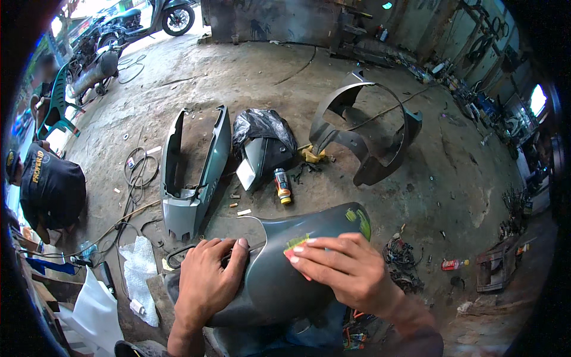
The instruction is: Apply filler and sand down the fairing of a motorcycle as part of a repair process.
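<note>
Across my lap lies a dark grey motorcycle body panel (279, 279), smooth and curved. My left hand (209, 271) steadies it, fingers curled over its left part and the thumb lying along the top. In my right hand (345, 265) is a small flat orange-red putty spreader (292, 252), pinched between thumb and fingers and pressed against the panel. Yellow-green putty (297, 241) shows along the spreader's upper edge. More streaks of green putty (358, 221) mark the panel's far right corner.
Beyond the panel, on the concrete floor, are a grey tail fairing (217, 154), a bagged part (267, 134), a bottle (282, 185) and a large curved dark fairing (380, 160). Cables (137, 172) snake at left, near a person in black (53, 184). Wiring (404, 256) lies right.
</note>
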{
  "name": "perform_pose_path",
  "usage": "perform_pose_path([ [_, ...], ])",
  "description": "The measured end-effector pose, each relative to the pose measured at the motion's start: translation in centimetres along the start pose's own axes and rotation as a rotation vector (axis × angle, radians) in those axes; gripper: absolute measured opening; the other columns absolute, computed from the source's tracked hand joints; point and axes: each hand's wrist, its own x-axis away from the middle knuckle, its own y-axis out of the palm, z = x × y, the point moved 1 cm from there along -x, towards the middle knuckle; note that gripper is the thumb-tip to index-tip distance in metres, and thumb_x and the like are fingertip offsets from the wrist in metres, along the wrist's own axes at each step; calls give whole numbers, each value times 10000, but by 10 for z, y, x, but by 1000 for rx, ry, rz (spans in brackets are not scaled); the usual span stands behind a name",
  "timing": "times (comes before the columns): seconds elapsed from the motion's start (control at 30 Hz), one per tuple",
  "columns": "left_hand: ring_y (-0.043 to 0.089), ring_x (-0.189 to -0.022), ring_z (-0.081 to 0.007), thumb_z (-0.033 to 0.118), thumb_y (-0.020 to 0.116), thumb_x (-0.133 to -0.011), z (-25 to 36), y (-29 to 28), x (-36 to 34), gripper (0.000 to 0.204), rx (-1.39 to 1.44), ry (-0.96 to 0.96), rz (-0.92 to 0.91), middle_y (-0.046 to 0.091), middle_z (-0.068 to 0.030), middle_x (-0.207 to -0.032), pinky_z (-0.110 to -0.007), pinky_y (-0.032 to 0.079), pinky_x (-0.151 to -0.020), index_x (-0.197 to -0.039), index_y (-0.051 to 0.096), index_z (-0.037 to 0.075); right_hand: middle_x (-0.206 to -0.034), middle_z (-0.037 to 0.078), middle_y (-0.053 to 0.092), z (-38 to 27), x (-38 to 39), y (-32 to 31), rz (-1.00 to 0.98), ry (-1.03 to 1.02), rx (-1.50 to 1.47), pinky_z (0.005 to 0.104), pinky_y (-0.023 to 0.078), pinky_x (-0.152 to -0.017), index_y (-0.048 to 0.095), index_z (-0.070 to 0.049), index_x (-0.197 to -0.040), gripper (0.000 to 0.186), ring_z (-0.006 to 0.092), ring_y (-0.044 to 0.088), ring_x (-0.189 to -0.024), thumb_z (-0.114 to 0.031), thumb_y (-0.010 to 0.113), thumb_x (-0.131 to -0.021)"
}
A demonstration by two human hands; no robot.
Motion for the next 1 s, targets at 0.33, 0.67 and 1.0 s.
perform_pose_path([
  [0.33,701,-1037,-413,406,568,-1070,1,2,-7,462,16,-12,-13,779,-211,-1046,-479,520,-951,-1098,819,19,-1288,-3,780,-11,23,-6,65,94,90,340,513,-936,793,-128,-1285,348,151,716,-1193,-134,801,-937],
  [0.67,702,-1015,-405,401,582,-1062,4,0,-2,451,36,-6,-6,776,-213,-1027,-475,528,-922,-1088,819,18,-1200,29,784,4,2,-1,38,88,100,383,527,-949,766,-70,-1274,332,197,735,-1112,-82,733,-943],
  [1.0,678,-1050,-367,372,594,-1064,-1,0,8,381,27,29,12,759,-163,-1052,-463,475,-964,-1110,802,56,-1160,61,812,-17,49,-30,252,226,22,368,581,-862,776,-85,-1191,228,226,783,-1023,-73,752,-965],
])
